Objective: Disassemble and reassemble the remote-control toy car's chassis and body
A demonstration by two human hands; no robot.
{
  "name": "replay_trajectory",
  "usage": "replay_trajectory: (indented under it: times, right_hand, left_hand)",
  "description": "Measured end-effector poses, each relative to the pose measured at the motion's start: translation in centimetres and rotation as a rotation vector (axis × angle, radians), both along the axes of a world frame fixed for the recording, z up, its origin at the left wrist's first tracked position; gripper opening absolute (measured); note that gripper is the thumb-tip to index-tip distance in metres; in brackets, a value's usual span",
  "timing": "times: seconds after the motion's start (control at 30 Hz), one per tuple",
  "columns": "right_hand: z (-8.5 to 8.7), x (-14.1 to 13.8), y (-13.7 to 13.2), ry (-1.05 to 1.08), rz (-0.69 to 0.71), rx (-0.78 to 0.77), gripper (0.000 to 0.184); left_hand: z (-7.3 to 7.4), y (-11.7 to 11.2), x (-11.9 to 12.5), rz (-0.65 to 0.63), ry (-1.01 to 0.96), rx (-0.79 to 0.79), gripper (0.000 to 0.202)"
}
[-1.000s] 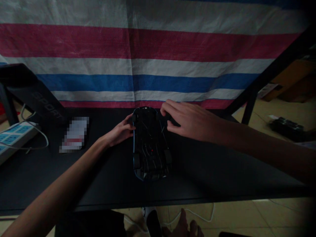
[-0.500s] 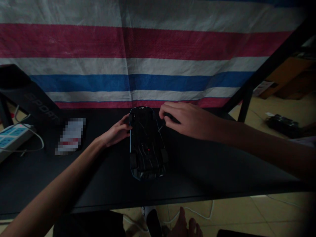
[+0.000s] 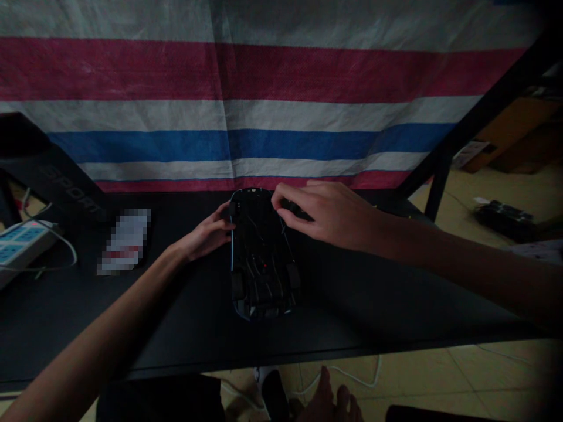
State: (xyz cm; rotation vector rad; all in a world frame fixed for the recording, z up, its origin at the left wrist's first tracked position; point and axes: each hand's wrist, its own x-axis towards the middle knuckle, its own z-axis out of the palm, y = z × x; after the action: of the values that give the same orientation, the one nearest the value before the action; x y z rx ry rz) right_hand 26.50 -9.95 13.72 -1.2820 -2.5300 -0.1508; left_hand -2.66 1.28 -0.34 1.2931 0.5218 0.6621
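Observation:
A toy car (image 3: 259, 258) lies upside down on the black table (image 3: 176, 334), its dark underside and wheels facing up and its nose or tail toward the striped sheet. My left hand (image 3: 209, 237) grips the car's left edge near the far wheel, fingers against its side. Over the car's far right corner, my right hand (image 3: 332, 214) is closed around the dark handle of what looks like a screwdriver (image 3: 292, 206). Its thin shaft is hard to see in the dim light, and I cannot tell whether the tip touches a screw.
At the left are a white power strip (image 3: 26, 241) with a cable, a blurred flat object (image 3: 125, 241) and a dark slanted piece marked SPORT (image 3: 65, 184). A striped sheet (image 3: 272, 143) hangs behind the table. Dark frame bars (image 3: 440, 187) rise at the right.
My right hand has moved slightly left with the screwdriver, closer over the car's far right corner. My left hand and the car stay in place.

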Motion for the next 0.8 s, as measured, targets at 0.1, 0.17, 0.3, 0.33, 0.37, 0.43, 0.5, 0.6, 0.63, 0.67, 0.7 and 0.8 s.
replay_trajectory:
  times: [0.1,0.17,0.3,0.33,0.37,0.43,0.5,0.6,0.63,0.67,0.7,0.8]
  right_hand:
    - [-0.1,-0.3,0.1,-0.078,-0.157,0.040,0.028]
    - [-0.1,-0.4,0.0,-0.133,-0.274,0.072,0.039]
    - [-0.1,-0.1,0.3,-0.067,-0.176,0.047,0.027]
    - [-0.1,0.1,0.5,-0.026,-0.103,0.024,0.022]
    - [-0.1,0.3,0.7,0.013,-0.041,-0.006,0.020]
    - [-0.1,0.5,1.1,0.063,-0.004,-0.063,0.020]
    - [0.1,0.4,1.2,0.048,-0.081,-0.084,0.024]
    - [0.4,0.0,0.8,-0.031,-0.240,-0.059,0.036]
    - [0.6,-0.1,0.6,-0.041,-0.257,-0.055,0.036]
    - [0.7,-0.2,0.4,-0.037,-0.247,-0.057,0.032]
    - [0.8,-0.3,0.3,-0.022,-0.212,-0.064,0.026]
    - [0.8,-0.2,0.3,0.026,-0.057,-0.095,0.025]
  left_hand:
    - [0.3,-0.2,0.2,0.090,0.011,-0.125,0.081]
    - [0.4,-0.3,0.3,0.106,0.013,-0.156,0.082]
    - [0.5,-0.3,0.3,0.102,-0.010,-0.166,0.084]
    - [0.5,-0.3,0.3,0.098,-0.016,-0.166,0.084]
    - [0.5,-0.3,0.3,0.093,-0.019,-0.166,0.084]
    - [0.5,-0.3,0.3,0.086,-0.022,-0.161,0.082]
    - [0.4,-0.3,0.3,0.083,-0.025,-0.151,0.080]
    - [0.3,-0.2,0.2,0.075,-0.028,-0.135,0.080]
    - [0.3,-0.2,0.2,0.069,-0.028,-0.129,0.080]
    - [0.2,-0.2,0.2,0.062,-0.028,-0.122,0.081]
    - [0.2,-0.2,0.1,0.056,-0.029,-0.115,0.081]
    - [0.2,-0.1,0.1,0.036,-0.048,-0.115,0.080]
